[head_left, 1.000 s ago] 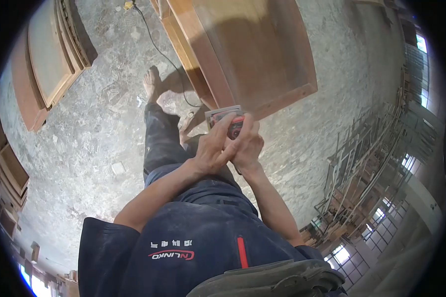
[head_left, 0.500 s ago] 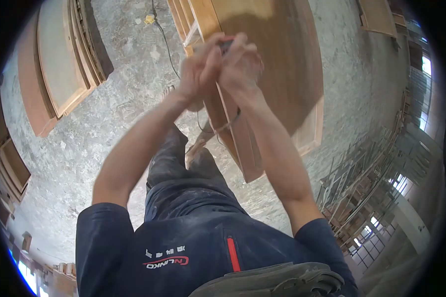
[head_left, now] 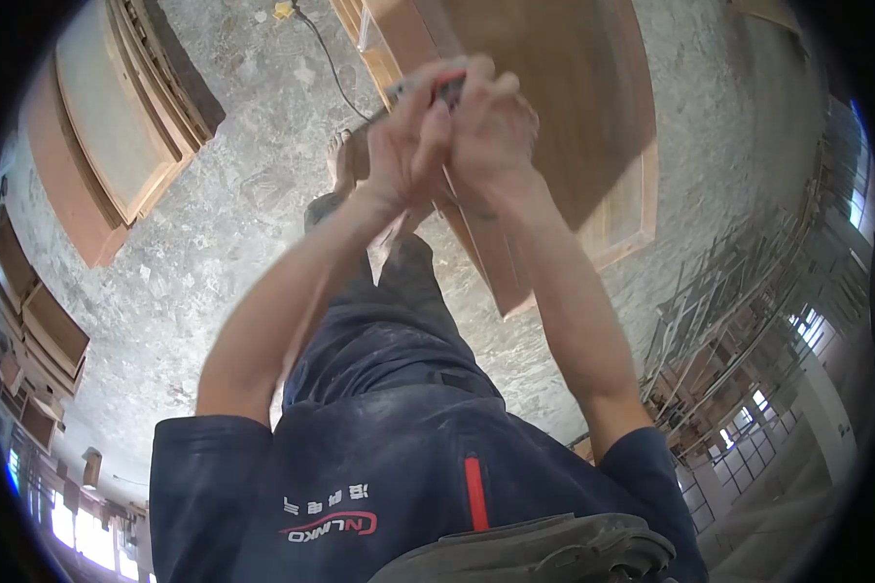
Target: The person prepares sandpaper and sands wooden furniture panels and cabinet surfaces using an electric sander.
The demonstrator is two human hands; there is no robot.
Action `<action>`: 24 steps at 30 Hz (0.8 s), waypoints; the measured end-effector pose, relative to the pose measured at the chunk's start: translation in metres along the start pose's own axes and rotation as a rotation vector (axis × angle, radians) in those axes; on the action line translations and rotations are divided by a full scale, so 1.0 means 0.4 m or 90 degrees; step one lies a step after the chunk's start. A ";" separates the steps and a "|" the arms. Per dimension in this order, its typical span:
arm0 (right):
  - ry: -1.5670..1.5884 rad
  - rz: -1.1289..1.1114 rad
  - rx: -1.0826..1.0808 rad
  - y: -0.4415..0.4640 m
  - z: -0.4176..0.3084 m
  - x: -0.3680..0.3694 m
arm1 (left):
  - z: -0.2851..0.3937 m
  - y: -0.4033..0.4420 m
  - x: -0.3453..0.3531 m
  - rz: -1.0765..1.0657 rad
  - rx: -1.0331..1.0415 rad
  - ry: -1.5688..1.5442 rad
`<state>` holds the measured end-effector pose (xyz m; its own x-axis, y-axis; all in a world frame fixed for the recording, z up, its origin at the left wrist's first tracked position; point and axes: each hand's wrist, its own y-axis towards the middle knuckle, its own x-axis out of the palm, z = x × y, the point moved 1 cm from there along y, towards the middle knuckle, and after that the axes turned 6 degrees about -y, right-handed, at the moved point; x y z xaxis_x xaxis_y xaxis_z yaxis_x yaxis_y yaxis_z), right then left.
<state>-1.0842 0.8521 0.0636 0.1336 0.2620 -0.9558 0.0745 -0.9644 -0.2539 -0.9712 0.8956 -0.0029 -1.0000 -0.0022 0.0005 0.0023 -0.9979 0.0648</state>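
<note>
Both my hands are closed around a red and black hand tool (head_left: 451,84), which they mostly cover, so its exact kind does not show. My left hand (head_left: 406,151) is wrapped on its left side, and my right hand (head_left: 496,121) grips it from the right, close against the left one. Just beneath them is the edge of a framed wooden panel (head_left: 554,146), lying on top of a stack. The hands are smeared a little by motion.
A stack of framed wooden panels (head_left: 117,117) lies at the left. A dark cable (head_left: 326,63) runs over the dusty floor (head_left: 185,291) to a yellow piece (head_left: 283,11). Brown wooden pieces (head_left: 44,311) stand at the far left; thin strips (head_left: 710,321) are piled at right.
Both hands have shifted slightly right in view, still together on the tool. The view has turned a little, and the panel under the hands appears further right and higher.
</note>
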 end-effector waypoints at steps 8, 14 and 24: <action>-0.007 -0.085 0.048 -0.269 0.223 -0.037 | 0.081 -0.279 0.180 -0.055 -0.126 -0.052; -0.063 0.054 0.051 -0.132 0.226 -0.027 | -0.114 -0.283 0.182 0.181 -0.443 0.029; -0.176 0.001 0.016 -0.135 0.213 -0.022 | -0.246 -0.427 0.184 0.000 -0.555 -0.173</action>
<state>-1.1735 0.8988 0.0731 -0.1406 0.2431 -0.9597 0.0500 -0.9664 -0.2522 -1.0453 1.0594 -0.1123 -0.9651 -0.0971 0.2432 -0.1096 -0.6936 -0.7119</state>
